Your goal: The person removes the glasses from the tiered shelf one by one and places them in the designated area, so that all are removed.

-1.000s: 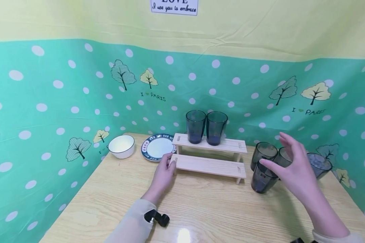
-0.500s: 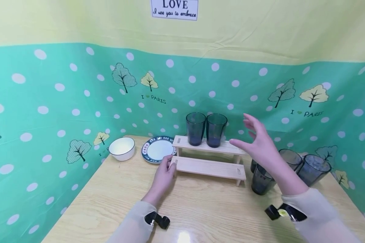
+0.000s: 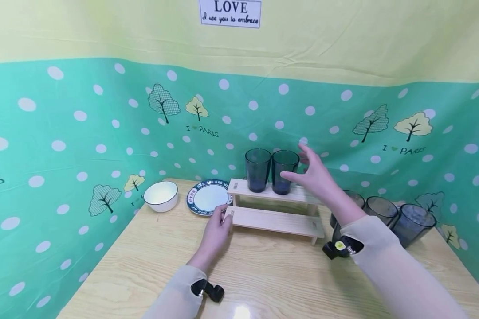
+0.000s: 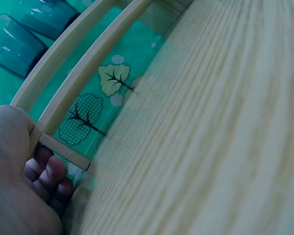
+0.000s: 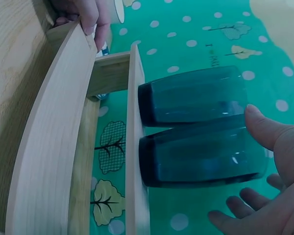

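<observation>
A pale two-step wooden rack point(image 3: 277, 219) stands mid-table. My left hand point(image 3: 223, 218) grips the left end of its lower step, fingers point(image 4: 48, 171) curled under the end bar point(image 4: 63, 149). Two dark teal tumblers point(image 3: 257, 169) point(image 3: 284, 172) stand upright side by side on the top step. My right hand point(image 3: 301, 166) hovers open just right of the right tumbler point(image 5: 203, 154), thumb point(image 5: 267, 129) near its rim and fingers spread, apparently not touching. The other tumbler point(image 5: 193, 95) sits behind it.
Several more dark tumblers point(image 3: 381, 210) point(image 3: 417, 221) stand on the wooden table point(image 3: 263, 274) to the right of the rack, one partly hidden by my right sleeve. A white bowl point(image 3: 161, 195) and a blue-rimmed plate point(image 3: 207, 197) lie back left. Green dotted cloth walls enclose the table.
My right hand has left the tumblers on the table and moved up and left to the right tumbler on the top step. The left hand has stayed on the rack.
</observation>
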The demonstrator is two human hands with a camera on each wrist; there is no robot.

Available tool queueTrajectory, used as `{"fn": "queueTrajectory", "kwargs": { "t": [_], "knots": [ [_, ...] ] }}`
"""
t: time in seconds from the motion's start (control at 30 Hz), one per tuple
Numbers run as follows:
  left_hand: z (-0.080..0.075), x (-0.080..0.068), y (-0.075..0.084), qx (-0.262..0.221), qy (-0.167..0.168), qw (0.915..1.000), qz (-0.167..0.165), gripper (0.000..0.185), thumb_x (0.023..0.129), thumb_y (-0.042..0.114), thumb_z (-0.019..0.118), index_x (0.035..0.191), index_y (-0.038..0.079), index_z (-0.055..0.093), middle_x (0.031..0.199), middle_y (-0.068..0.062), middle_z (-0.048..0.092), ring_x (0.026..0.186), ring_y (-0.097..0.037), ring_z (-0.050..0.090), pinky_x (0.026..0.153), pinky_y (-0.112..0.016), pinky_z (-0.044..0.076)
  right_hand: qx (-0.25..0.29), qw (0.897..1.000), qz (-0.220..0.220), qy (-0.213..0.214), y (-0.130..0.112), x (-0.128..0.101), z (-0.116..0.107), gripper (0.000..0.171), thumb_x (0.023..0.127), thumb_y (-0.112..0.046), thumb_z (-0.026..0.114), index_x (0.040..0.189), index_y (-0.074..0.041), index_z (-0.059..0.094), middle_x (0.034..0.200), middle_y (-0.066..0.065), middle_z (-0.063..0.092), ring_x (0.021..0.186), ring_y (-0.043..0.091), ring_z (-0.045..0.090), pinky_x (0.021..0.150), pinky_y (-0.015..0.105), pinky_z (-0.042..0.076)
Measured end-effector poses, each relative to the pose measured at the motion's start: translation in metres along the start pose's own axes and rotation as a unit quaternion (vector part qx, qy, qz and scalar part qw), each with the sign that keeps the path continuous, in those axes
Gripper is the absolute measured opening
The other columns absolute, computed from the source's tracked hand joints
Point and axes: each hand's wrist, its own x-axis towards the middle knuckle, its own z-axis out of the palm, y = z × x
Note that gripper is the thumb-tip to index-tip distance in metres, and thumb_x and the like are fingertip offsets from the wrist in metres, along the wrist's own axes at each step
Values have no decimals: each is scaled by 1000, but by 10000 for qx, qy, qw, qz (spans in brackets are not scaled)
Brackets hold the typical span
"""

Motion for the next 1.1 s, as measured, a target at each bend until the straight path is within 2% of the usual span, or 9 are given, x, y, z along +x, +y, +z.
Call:
{"fn": "queueTrajectory", "kwargs": {
  "t": [0.3,0.77,1.1],
  "knots": [
    [0,1,1,261,114,9993,243,46,113,20,58,156,3,53,91,-4,61,78,-18,58,75,-35,51,140,9996,241,-106,3,11,14,114,98,-41,87,179,-30,8,184,10,10,167,42,15,127,69,24],
    [1,0,2,294,130,9993,187,45,113,19,58,156,5,53,92,-4,60,78,-18,58,75,-35,51,83,9992,393,59,9,15,21,108,98,-40,87,178,-29,16,181,14,21,163,47,25,123,70,31],
    [1,2,0,257,97,9995,138,47,113,20,58,157,5,52,94,-5,62,81,-19,59,80,-39,52,38,9993,344,167,9,10,18,106,97,-40,88,177,-26,21,181,13,22,162,45,28,123,68,34]
  ]
}}
